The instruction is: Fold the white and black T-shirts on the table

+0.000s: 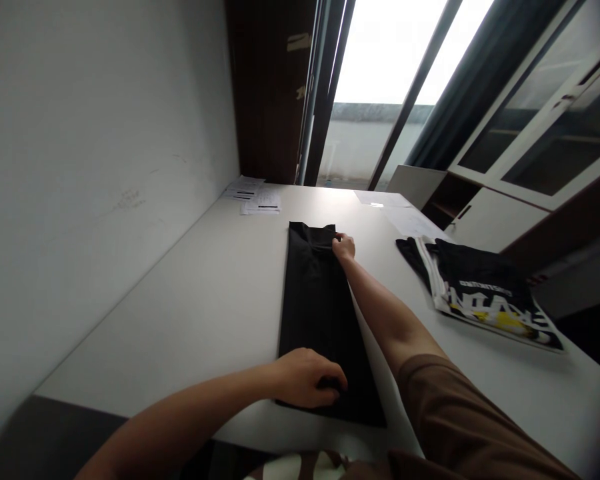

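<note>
A folded black garment (313, 300) lies lengthwise on the white table in front of me, as a long, narrow panel. Its far end is slightly rumpled, with a fold across it. My right hand (345, 247) reaches out to the far right corner and pinches the fabric there between thumb and fingers. Close to the near end, my left hand (310, 379) is over the cloth with its fingers curved and the thumb apart from them. Nothing shows between those fingers. Whether the left fingertips touch the fabric is hard to tell.
Folded printed clothes (485, 287), black and white, are stacked at the right side of the table (195, 313). Paper sheets (260, 199) lie at the far left, and more sheets (405, 217) at the far right. A wall (105, 133) borders the left; cabinets (505, 213) stand right.
</note>
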Demonstrator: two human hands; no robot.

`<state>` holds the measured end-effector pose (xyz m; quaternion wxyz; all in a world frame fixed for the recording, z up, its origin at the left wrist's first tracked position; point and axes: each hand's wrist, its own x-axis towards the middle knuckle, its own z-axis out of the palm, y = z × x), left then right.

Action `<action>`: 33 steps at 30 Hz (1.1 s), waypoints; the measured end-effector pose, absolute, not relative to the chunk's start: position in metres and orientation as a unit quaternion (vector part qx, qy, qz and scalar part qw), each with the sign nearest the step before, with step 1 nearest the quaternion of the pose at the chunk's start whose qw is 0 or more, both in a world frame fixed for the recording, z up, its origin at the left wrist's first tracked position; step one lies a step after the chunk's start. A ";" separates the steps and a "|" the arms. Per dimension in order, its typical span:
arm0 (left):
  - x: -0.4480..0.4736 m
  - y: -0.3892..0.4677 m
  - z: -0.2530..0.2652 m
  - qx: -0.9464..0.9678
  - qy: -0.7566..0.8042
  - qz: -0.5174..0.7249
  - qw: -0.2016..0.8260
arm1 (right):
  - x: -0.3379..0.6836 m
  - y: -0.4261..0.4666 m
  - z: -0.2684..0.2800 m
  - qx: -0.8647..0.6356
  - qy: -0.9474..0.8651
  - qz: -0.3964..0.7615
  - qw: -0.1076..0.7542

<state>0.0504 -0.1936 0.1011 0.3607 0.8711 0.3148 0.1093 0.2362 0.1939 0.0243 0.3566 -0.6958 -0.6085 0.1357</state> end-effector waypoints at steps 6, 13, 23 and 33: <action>0.050 -0.193 0.101 0.877 0.309 0.106 0.353 | 0.245 0.188 0.015 -0.649 -0.721 0.095 0.226; 0.048 -0.195 0.097 0.914 0.259 0.078 0.302 | 0.247 0.176 0.015 -0.606 -0.768 0.106 0.180; 0.029 -0.178 0.087 0.938 0.297 0.108 0.143 | 0.276 0.091 0.021 -0.508 -0.819 0.089 0.251; -0.020 -0.119 0.059 0.876 0.397 0.242 0.129 | 0.345 -0.032 0.038 -0.369 -0.893 0.106 0.234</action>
